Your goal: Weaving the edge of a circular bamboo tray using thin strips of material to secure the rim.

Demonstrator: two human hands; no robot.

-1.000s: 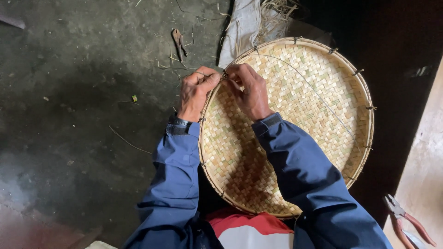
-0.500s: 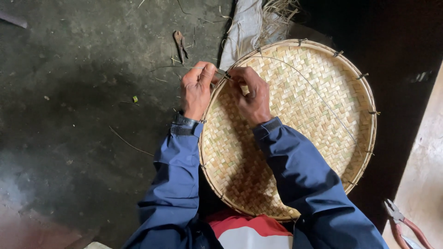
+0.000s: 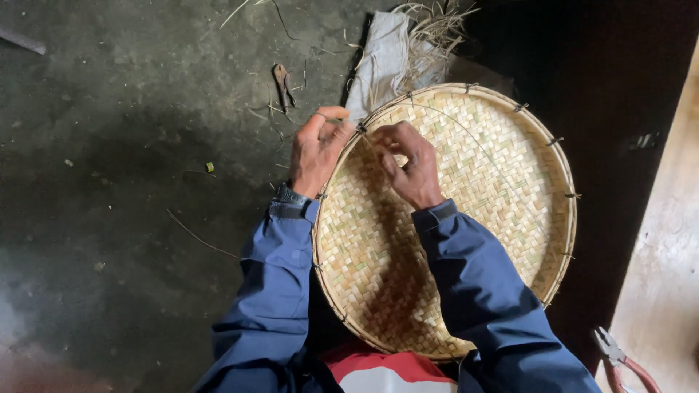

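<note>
Woven tray (image 3: 473,218) pale straw-yellow, checker-plaited, with tan rim and dark bindings; sleeves (image 3: 480,291) deep blue; garment (image 3: 386,375) below red and white; floor (image 3: 109,182) mottled grey-green; pliers (image 3: 626,367) with reddish handles; cloth (image 3: 382,62) off-white.

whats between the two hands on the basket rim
In the head view, the rim of the woven tray runs between the left hand and right hand, with a dark tie on it.
</note>
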